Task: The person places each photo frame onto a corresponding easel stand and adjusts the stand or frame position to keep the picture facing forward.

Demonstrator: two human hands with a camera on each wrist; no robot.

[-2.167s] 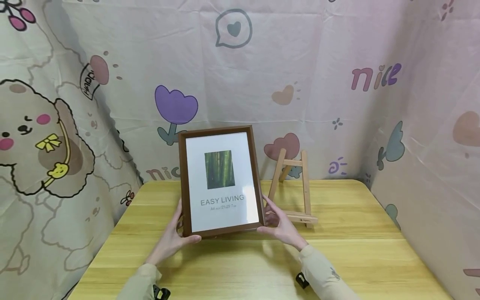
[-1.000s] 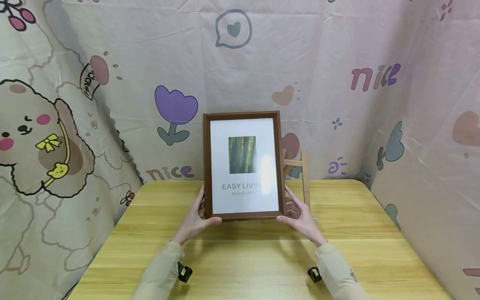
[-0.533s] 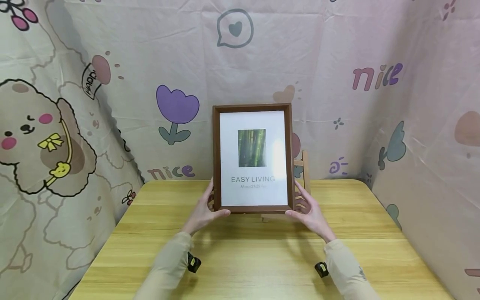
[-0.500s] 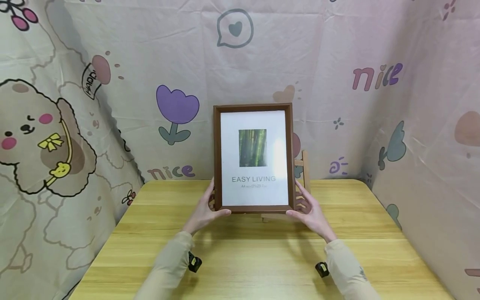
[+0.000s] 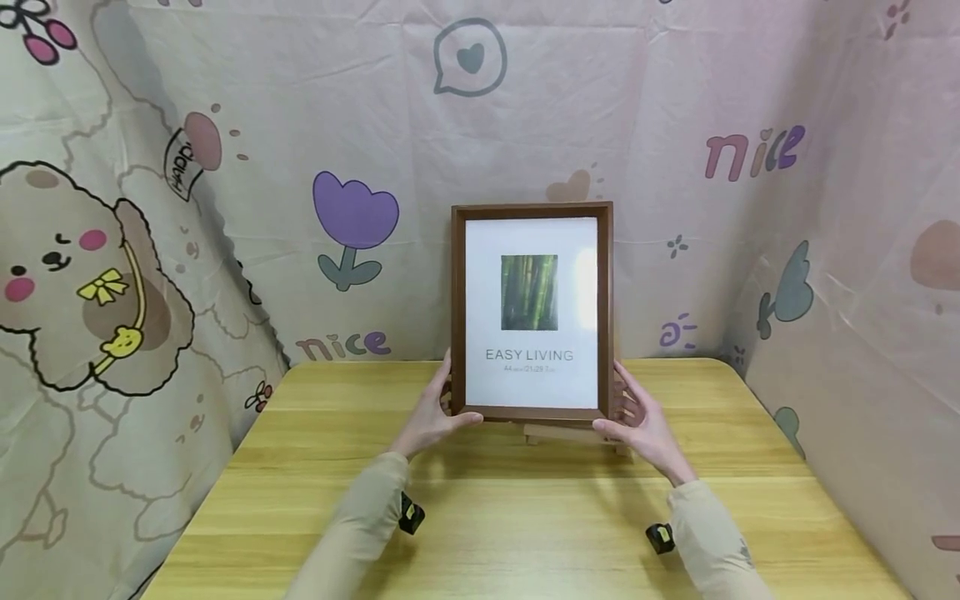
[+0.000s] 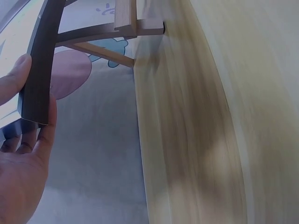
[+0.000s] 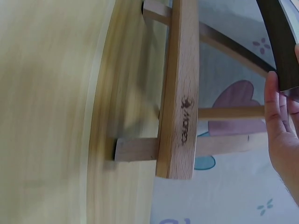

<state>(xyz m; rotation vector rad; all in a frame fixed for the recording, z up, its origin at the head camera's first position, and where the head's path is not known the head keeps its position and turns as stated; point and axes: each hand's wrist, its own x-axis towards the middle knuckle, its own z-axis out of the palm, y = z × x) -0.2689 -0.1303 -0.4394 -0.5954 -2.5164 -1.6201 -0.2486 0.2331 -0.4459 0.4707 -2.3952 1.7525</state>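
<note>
Frame (image 5: 532,312) pinched at lower corners by left grip (image 5: 431,422) and right grip (image 5: 643,425), nearer than easel (image 7: 181,93); possible tilt from uneven hold.

Here's your brown picture frame (image 5: 532,342), near upright, green bamboo print (image 5: 529,292) facing you, raised above the ledge (image 7: 178,126) of your standing wooden easel (image 7: 224,145).
</note>
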